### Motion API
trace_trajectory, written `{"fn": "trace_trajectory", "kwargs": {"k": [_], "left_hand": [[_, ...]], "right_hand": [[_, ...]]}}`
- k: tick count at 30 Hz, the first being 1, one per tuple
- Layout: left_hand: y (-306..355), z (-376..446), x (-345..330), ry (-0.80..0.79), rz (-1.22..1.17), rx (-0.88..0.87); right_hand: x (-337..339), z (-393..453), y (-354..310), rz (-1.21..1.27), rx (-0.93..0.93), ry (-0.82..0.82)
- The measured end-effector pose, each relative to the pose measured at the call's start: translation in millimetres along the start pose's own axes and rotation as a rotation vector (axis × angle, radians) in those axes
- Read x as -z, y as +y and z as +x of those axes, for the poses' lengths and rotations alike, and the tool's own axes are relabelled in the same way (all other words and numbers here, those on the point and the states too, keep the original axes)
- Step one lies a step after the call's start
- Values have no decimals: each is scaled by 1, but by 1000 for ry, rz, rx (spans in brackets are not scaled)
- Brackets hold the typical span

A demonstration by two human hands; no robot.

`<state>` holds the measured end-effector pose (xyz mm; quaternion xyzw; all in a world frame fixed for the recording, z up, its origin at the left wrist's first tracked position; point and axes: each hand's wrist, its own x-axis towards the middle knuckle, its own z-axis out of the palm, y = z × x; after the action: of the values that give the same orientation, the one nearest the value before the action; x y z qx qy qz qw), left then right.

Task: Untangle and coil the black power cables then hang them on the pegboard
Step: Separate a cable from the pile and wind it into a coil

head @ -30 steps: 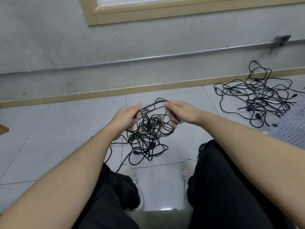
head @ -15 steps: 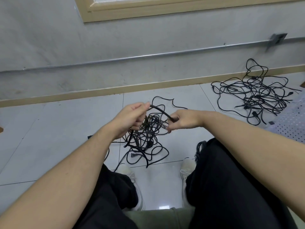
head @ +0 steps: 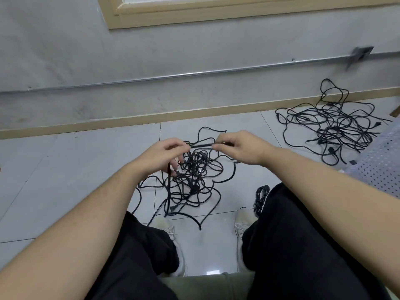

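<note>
A tangle of black power cables (head: 194, 180) lies on the white tiled floor between my feet and the wall. My left hand (head: 162, 155) pinches a strand of it, and more cable hangs down from that hand into the tangle. My right hand (head: 240, 147) pinches the same strand a short way to the right, so a short straight piece (head: 201, 145) runs between the two hands above the pile. A second tangle of black cables (head: 333, 126) lies on the floor at the right, near the wall. A white pegboard (head: 381, 167) shows at the right edge.
A small coiled black cable (head: 260, 197) lies beside my right shoe (head: 243, 221). My left shoe (head: 166, 228) stands under the near end of the tangle. A grey wall with a metal conduit (head: 194, 73) and a beige skirting board (head: 129, 121) closes off the far side.
Both hands have shifted their grip along the strand and drawn it out level between them. The tangle has spread a little, and loose loops now lie toward my feet.
</note>
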<state>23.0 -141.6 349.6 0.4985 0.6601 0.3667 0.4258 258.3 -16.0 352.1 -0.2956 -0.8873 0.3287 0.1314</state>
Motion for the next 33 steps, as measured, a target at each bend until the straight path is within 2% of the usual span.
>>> {"fn": "trace_trajectory", "kwargs": {"k": [3, 5, 7, 10, 13, 16, 19, 21, 25, 27, 30, 33], "left_hand": [[-2, 4, -11, -100, 141, -50], [-3, 6, -25, -191, 288, -85], [1, 8, -34, -191, 334, -122], [10, 6, -29, -111, 174, -162], [13, 2, -17, -76, 21, -181], [9, 1, -9, 33, -49, -169], [2, 0, 1, 68, 33, -129], [-3, -4, 8, 29, 139, -81], [-10, -7, 9, -120, 107, -43], [-6, -5, -1, -147, 116, -79], [5, 2, -22, -98, 136, -143], [10, 6, -35, -121, 308, -224]], "right_hand": [[-8, 2, -4, -163, 50, -98], [-13, 4, -4, -138, 33, -117], [-12, 6, -6, -24, -10, -126], [-1, 3, -5, 108, -119, -190], [4, 1, 9, -32, -214, -292], [4, 4, 21, -242, -179, -210], [5, 4, 20, -143, -145, -102], [4, 3, 19, -167, -129, -117], [0, 6, 11, -399, -143, -164], [-5, 7, 1, -459, -105, -168], [-16, 6, -13, -547, -14, -199], [-19, 6, -14, -531, -11, -254]]}}
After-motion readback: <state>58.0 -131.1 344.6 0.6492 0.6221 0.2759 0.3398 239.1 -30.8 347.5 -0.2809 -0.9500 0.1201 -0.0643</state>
